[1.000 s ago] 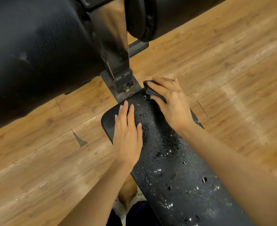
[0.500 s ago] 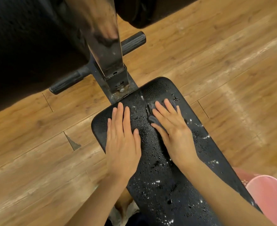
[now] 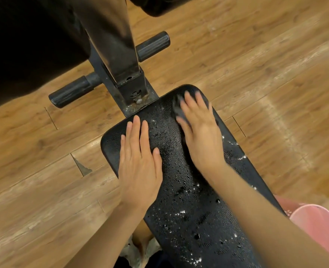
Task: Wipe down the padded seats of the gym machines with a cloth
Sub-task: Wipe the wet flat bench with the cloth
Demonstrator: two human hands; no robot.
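A black padded bench seat (image 3: 181,190) runs from the lower right up to the middle, wet with droplets and white flecks. My right hand (image 3: 200,132) lies flat near the seat's far end and presses a dark grey cloth (image 3: 179,109) onto the pad; the hand is motion-blurred and covers most of the cloth. My left hand (image 3: 138,161) rests flat on the seat's left side with straight fingers and holds nothing.
A black steel post (image 3: 121,60) with a bolted bracket rises just beyond the seat, with foam-covered foot pegs (image 3: 70,91) sticking out on either side. A large black pad (image 3: 24,45) fills the upper left. A pink bucket (image 3: 318,227) stands at the lower right on the wood floor (image 3: 256,64).
My right hand has slid the cloth back toward the seat's far right corner after pulling it nearer. The view has tilted, showing more of the foot pegs and bucket. My left hand stays put.
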